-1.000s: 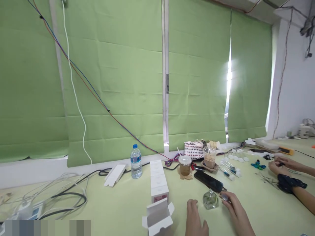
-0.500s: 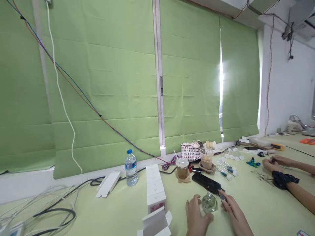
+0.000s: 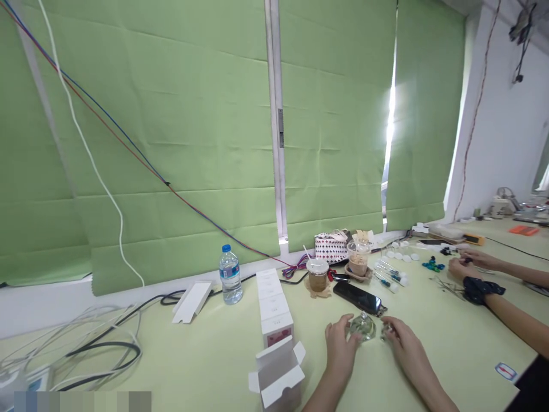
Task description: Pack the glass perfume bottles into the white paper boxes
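Note:
My left hand is curled around the left side of a clear glass jar standing on the pale green table. Just right of the jar, my right hand pinches a small shiny clear piece between thumb and fingers. Behind the jar lies a black phone with a strap at its near end. An open white box stands left of my left hand, in front of a row of white boxes.
Behind are a water bottle, an iced drink and another cup. Pipettes lie at the right, near another person's hands. Cables cover the left side.
The view has tilted down. My left hand has closed in on the jar's side. My right hand has moved away from the phone strap and holds a small clear piece beside the jar.

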